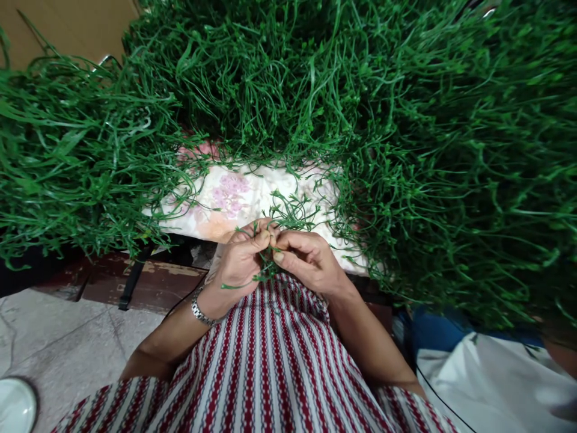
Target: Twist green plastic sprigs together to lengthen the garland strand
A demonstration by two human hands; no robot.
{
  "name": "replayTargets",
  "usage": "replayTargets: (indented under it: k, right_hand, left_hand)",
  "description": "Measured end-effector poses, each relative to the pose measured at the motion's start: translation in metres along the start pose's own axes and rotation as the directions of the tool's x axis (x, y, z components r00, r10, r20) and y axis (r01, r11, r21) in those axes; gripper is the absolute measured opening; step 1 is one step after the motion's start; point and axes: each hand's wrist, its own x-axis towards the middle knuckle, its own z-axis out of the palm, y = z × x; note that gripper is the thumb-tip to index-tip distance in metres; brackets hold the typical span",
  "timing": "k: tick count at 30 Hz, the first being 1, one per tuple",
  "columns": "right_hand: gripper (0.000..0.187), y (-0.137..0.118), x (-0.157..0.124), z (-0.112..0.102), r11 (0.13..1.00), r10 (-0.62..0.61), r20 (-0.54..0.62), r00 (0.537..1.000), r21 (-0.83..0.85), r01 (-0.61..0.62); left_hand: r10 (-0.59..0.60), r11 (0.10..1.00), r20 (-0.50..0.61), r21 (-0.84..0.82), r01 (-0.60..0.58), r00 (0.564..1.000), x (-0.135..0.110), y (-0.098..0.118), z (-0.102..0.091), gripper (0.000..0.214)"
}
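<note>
My left hand [241, 255] is closed, with its thumb and fingertips pinching thin green stems with small branched tips. Right beside it, my right hand [309, 258] pinches the same small bunch of green stems [291, 210], so the fingertips of both hands nearly meet. Some sprigs stick out above the fingers, and others hang below between the palms. Where exactly each stem is gripped stays hidden behind the thumbs. Beneath and beyond the hands lies a white floral cloth [261, 186] with a few loose sprigs on it.
Large heaps of green stems stand at the left [85, 156], along the back [279, 72] and at the right [460, 180]. A worn brown wooden edge [148, 279] runs below the cloth. A white round object [17, 406] is on the floor, lower left. White fabric [500, 385] lies lower right.
</note>
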Motion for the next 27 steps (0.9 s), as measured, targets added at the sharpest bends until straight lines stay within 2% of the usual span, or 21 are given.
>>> replayTargets:
  k: [3,5,8,10,12,14,16,19,21,27]
  right_hand:
    - [0.019,0.001,0.003,-0.002,1.000,-0.026,0.036,0.999,0.018,0.025]
    - [0.019,0.003,0.003,0.000,0.997,-0.004,0.035,0.999,0.073,0.002]
    - [0.022,0.009,0.000,0.007,0.978,0.086,-0.029,0.996,0.192,-0.079]
    - [0.025,0.012,-0.002,0.012,0.964,0.127,-0.094,0.987,0.244,-0.101]
    - [0.027,0.012,-0.004,0.013,0.967,0.127,-0.137,0.982,0.235,-0.093]
    - [0.026,0.011,-0.005,0.012,0.981,0.112,-0.147,0.983,0.177,-0.085]
    - [0.027,0.011,-0.006,0.009,0.987,0.107,-0.114,0.988,0.136,-0.091]
    - [0.027,0.013,-0.007,0.003,0.979,0.138,-0.011,0.990,0.153,-0.135]
    - [0.024,0.015,-0.007,0.001,0.974,0.157,0.045,0.987,0.155,-0.162]
    - [0.015,0.011,-0.007,-0.003,0.978,0.163,0.129,0.978,0.112,-0.178]
  left_hand:
    - [0.052,0.999,0.012,-0.004,-0.052,0.999,-0.002,-0.001,-0.001,0.021]
    - [0.148,0.986,0.055,0.070,-0.152,0.987,-0.006,0.000,-0.003,0.019]
    - [0.313,0.908,0.154,0.242,-0.343,0.937,-0.010,0.004,-0.005,0.016]
    - [0.321,0.882,0.225,0.282,-0.377,0.920,-0.012,0.008,-0.005,0.015]
    - [0.249,0.920,0.245,0.243,-0.308,0.937,-0.012,0.010,-0.004,0.016]
    - [0.143,0.965,0.217,0.185,-0.184,0.966,-0.011,0.011,-0.002,0.020]
    - [0.031,0.988,0.189,0.141,-0.058,0.982,-0.009,0.011,-0.002,0.023]
    - [-0.104,0.991,0.178,0.097,0.088,0.978,-0.007,0.011,-0.002,0.026]
    - [-0.141,0.989,0.179,0.075,0.130,0.974,-0.005,0.010,-0.003,0.026]
    - [-0.153,0.988,0.207,0.035,0.149,0.966,-0.005,0.010,-0.004,0.025]
